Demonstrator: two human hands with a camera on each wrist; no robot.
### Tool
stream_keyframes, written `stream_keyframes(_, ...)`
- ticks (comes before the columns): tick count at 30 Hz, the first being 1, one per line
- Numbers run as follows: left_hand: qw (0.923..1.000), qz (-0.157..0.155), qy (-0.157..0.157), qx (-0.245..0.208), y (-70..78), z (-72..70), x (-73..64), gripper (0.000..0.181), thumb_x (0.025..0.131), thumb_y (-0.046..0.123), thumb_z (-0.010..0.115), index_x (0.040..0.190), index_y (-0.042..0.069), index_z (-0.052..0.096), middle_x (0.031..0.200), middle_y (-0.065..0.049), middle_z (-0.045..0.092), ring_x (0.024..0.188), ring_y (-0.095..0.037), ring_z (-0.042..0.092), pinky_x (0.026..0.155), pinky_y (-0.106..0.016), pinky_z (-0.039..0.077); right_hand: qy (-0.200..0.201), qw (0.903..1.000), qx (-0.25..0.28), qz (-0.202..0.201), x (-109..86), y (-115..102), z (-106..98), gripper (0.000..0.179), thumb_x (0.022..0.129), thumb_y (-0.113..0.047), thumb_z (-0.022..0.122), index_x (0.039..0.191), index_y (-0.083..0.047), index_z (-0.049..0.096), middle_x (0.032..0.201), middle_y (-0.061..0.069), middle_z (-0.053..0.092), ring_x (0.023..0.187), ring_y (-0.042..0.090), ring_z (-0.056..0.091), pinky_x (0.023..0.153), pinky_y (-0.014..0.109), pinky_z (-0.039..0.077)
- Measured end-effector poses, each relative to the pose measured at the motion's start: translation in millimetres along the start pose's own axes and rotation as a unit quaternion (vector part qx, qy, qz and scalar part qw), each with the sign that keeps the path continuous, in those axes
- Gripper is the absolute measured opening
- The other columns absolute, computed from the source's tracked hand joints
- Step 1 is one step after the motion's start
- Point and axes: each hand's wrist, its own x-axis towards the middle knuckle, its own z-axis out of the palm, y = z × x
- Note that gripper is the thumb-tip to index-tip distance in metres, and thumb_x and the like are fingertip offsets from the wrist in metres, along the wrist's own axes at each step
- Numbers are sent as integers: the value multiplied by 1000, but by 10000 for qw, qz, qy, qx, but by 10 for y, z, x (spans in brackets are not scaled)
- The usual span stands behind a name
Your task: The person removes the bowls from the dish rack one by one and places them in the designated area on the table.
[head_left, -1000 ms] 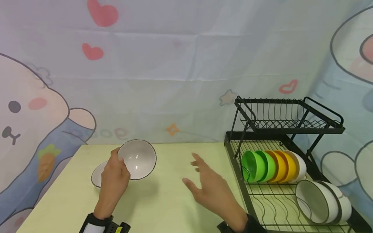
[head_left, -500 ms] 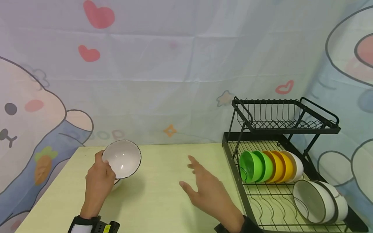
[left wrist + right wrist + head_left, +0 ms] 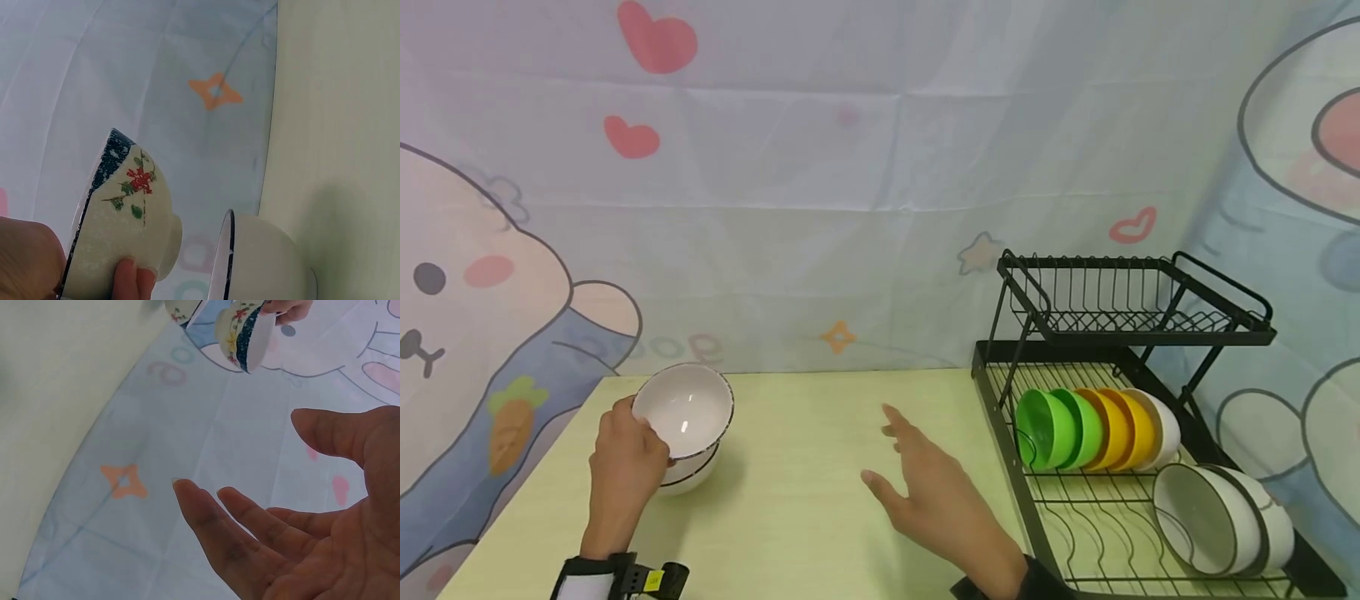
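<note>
My left hand (image 3: pixel 625 467) grips a white bowl (image 3: pixel 683 408) by its left side, thumb at the rim and fingers under the wall. The left wrist view shows this bowl (image 3: pixel 125 219) with a dark blue rim band and red flowers with green leaves outside. Just below it a second white bowl (image 3: pixel 696 479) with a dark rim stands on the table, mostly hidden by the held one. A gap shows between the two in the left wrist view. Over the table's middle my right hand (image 3: pixel 936 492) hovers with fingers extended and thumb apart, holding nothing.
A black two-tier dish rack (image 3: pixel 1052 533) stands at the right. Its lower tier holds a row of green bowls (image 3: pixel 1047 429), yellow bowls (image 3: pixel 1108 429) and a white one, with larger white bowls (image 3: pixel 1206 521) in front. Behind the table (image 3: pixel 820 500) hangs a printed cloth (image 3: pixel 850 150).
My left hand has carried the bowl leftward, from beside the second bowl to over it. The right hand has kept its pose, and the head view has shifted slightly.
</note>
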Motion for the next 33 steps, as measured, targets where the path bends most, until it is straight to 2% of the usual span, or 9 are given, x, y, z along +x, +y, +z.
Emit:
stream_keyframes(9,9989,-308,-287,187,-198,-39,54,46,85,-4,41,127,-22,43,113,-42,52,96,-61,59,65,-65,51,-3,9999,81,-124,0,19,4,69,95,-31,66,152,-7,35,143,14,56,126,30,61,98,49,51)
stream_keyframes(18,9968,-542,-513,292,-282,-37,89,47,84,-5,40,126,-26,43,110,-46,53,82,-53,65,60,-59,52,-6,9999,59,-122,-6,6,-7,69,95,-32,66,152,-7,36,139,15,58,126,30,60,100,49,50)
stream_keyframes(21,9949,-618,-664,452,-291,-33,90,48,84,-4,40,126,-27,44,109,-47,53,86,-55,64,62,-61,52,-13,9999,55,-119,-8,7,-3,69,95,-32,67,152,-7,36,137,15,60,125,30,60,100,49,50)
stream_keyframes(25,9905,-763,-947,648,-300,-12,92,49,85,-2,42,127,-26,43,111,-47,52,101,-59,56,72,-66,51,-75,9999,43,-59,-11,4,-2,70,95,-32,66,153,-7,35,138,14,59,126,30,60,100,49,50)
stream_keyframes(33,9863,-932,-1194,657,-342,15,83,52,85,2,41,129,-25,43,114,-47,48,108,-60,48,81,-68,48,-71,9999,30,-65,-24,4,-7,70,95,-31,66,153,-7,35,139,14,58,127,31,59,102,49,48)
